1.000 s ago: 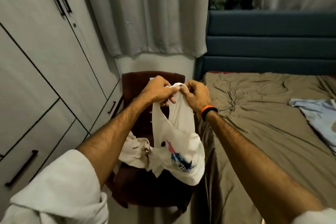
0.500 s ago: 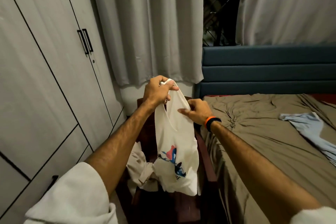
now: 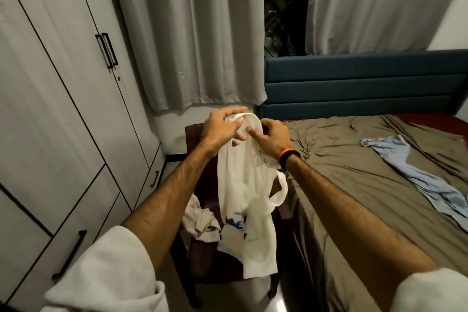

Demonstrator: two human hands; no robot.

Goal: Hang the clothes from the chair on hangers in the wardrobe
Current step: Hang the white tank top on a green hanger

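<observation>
A white sleeveless shirt (image 3: 243, 185) with a blue and red print hangs above the dark red chair (image 3: 202, 261). My left hand (image 3: 220, 129) grips the top of the shirt at its strap. My right hand (image 3: 272, 138), with an orange and black band on the wrist, pinches the fabric just beside it. A crumpled beige garment (image 3: 200, 223) lies on the chair seat. The grey wardrobe (image 3: 63, 109) stands to the left with its doors shut. No hanger is in view.
A bed with a brown sheet (image 3: 354, 185) and a blue headboard (image 3: 354, 83) fills the right side, right beside the chair. A light blue cloth (image 3: 415, 175) lies on the bed. Grey curtains (image 3: 190, 33) hang behind the chair.
My right hand has come back up to the top of the shirt next to the left hand. The shirt has twisted, and its print now hangs lower. The view has lifted slightly.
</observation>
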